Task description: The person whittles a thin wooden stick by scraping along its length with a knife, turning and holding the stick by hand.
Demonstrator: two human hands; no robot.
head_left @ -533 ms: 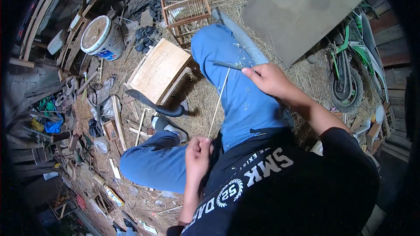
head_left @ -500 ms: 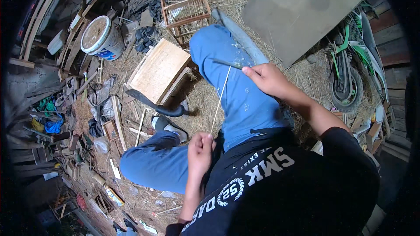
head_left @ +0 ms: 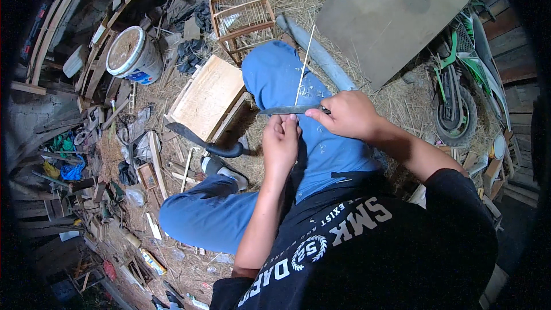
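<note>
Over my bent blue-trousered leg, my right hand [head_left: 349,116] is closed round the handle of a knife [head_left: 287,110], its dark blade pointing left. Just below the blade, my left hand [head_left: 281,138] pinches the lower end of a thin pale stick [head_left: 305,60]. The stick rises past the blade toward the far side, and the blade lies across it close to my left fingertips. Whether the edge bites into the stick cannot be made out.
A wooden box-like block [head_left: 209,95] stands left of my knee, with a curved dark blade with a black handle [head_left: 206,140] against it. Beyond are a barred wooden cage [head_left: 244,17] and a white bucket [head_left: 135,57]. A large board [head_left: 396,17] and a green motorbike [head_left: 456,80] are at right.
My left hand has moved up and away from my body to meet the knife. The stick now extends beyond the blade, and my right hand has shifted slightly nearer, turning the blade.
</note>
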